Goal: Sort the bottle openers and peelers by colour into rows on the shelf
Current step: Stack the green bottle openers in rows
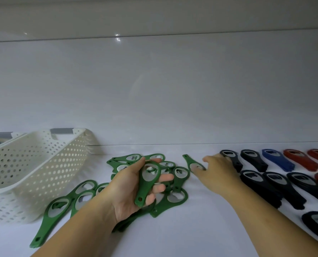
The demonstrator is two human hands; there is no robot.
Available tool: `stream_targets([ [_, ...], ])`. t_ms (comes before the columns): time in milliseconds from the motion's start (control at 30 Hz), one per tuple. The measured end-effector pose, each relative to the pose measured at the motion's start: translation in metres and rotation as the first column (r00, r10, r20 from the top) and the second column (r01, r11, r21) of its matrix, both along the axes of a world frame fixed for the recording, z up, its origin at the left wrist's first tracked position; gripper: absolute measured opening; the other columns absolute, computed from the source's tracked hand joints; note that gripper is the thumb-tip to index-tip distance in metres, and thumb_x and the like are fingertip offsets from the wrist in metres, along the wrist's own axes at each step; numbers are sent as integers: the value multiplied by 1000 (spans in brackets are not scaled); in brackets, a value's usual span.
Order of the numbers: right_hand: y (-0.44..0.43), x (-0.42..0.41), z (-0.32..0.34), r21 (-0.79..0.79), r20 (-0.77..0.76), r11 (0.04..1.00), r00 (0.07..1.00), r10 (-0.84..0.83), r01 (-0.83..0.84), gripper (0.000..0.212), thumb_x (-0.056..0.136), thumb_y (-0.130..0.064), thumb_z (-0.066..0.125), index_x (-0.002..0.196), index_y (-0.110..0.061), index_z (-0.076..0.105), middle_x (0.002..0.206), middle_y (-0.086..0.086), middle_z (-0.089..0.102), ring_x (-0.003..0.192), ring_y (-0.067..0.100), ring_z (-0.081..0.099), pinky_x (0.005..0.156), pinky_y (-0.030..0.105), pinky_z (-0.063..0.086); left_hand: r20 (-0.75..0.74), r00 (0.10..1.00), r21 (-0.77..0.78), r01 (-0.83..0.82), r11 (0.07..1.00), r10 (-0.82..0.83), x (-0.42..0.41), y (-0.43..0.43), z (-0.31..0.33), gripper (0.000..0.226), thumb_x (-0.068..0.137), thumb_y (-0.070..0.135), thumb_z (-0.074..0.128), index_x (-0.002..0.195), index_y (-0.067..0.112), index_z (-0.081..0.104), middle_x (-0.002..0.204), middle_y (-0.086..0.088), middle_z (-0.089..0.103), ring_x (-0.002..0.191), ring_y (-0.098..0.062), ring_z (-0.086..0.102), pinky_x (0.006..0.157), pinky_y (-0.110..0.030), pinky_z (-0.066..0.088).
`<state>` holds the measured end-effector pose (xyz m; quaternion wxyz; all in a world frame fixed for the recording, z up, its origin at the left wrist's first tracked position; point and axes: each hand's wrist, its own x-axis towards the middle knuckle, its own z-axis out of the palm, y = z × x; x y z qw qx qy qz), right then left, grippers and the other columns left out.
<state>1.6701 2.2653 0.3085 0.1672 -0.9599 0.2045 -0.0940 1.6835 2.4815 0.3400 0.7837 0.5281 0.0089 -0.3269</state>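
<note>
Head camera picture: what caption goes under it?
Left hand holds a green plastic bottle opener; right hand touches a second green opener beside black plastic openers.

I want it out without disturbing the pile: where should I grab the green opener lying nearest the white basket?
Take the green opener by its narrow handle near the holed tip, coming from the shelf's front edge. The handle points toward you and lies clear on the shelf, while the ring end sits close to a neighbouring opener and the basket.
</note>
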Motion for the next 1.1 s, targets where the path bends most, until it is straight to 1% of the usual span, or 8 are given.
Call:
stream_targets([
  [167, 0, 10, -5, -47, -16, 998, 999, -52, 52, 43, 83, -55, 55, 99, -16, 59, 114, 5, 56, 110, 28, 49, 83, 32, 45, -23, 999, -15, 36, 999, -36, 4, -3, -5, 53, 101, 43, 31, 114, 3, 63, 106, -19, 70, 64, -26, 69, 43, -26, 54],
  [367, -9, 14, -8, 318, 261, 948, 963, -62, -26, 19, 90, -22, 60, 108, -19, 57, 92, -1, 63, 84, 23, 63, 74, 34, 52, -47, 997, -72, 52, 996, -56, 6, -1, -7, 48, 101, 39, 34, 119, 2, 59, 111, -26, 66, 76, -35, 71, 52, -35, 59],
  [500, 5, 3, 16, 691, 505, 651, 854, -124, -314, 29, 95, -2, 50, 115, -20, 61, 79, -2, 59, 55, 13, 54, 57, 28, 50, -58, 994, -115, 83, 990, -90, 8, 0, -7, 50, 101, 39, 32, 121, 2, 59, 109, -32, 64, 78, -40, 70, 53, -40, 60],
  [633, 29, -18, 29, 739, 465, 406, 843, 271, -538, 26, 92, 4, 52, 107, -15, 61, 67, 0, 59, 48, 10, 46, 46, 20, 40, -40, 974, -100, 220, 970, -225, 8, 1, -9, 66, 98, 48, 28, 109, -2, 69, 104, -31, 66, 76, -38, 71, 51, -36, 59],
  [733, 47, -23, 24, 716, 398, 430, 828, 395, -550, 22, 89, 4, 58, 93, -15, 67, 65, -5, 65, 53, 6, 54, 49, 17, 43, 36, 917, -32, 397, 917, -396, 3, 1, -10, 64, 93, 49, 31, 97, 1, 74, 97, -22, 67, 70, -26, 70, 52, -28, 57],
  [867, 51, -20, 22, 706, 475, 466, 844, 248, -534, 17, 86, -4, 65, 88, -19, 71, 71, -4, 65, 54, 8, 56, 52, 20, 48, 140, 918, 18, 373, 928, -372, 3, 3, -11, 25, 88, 19, 52, 102, 5, 66, 96, -21, 68, 56, -17, 61, 41, -21, 45],
  [967, 40, -11, 15, 606, 465, 681, 877, 116, -411, 11, 88, -15, 65, 85, -24, 71, 82, -6, 69, 74, 13, 63, 66, 22, 49, 131, 946, 17, 296, 955, -295, 4, 2, -10, 38, 82, 7, 53, 119, 13, 58, 93, -21, 67, 51, -17, 55, 38, -17, 39],
  [1100, 28, -4, 3, 139, -39, 964, 972, 232, -225, 53, 91, -51, 50, 136, -24, 44, 145, 2, 36, 135, 21, 30, 107, 32, 29, 102, 971, 1, 218, 976, -217, 2, 2, -6, 30, 97, 15, 41, 122, 21, 57, 90, -19, 68, 49, -19, 56, 35, -17, 41],
])
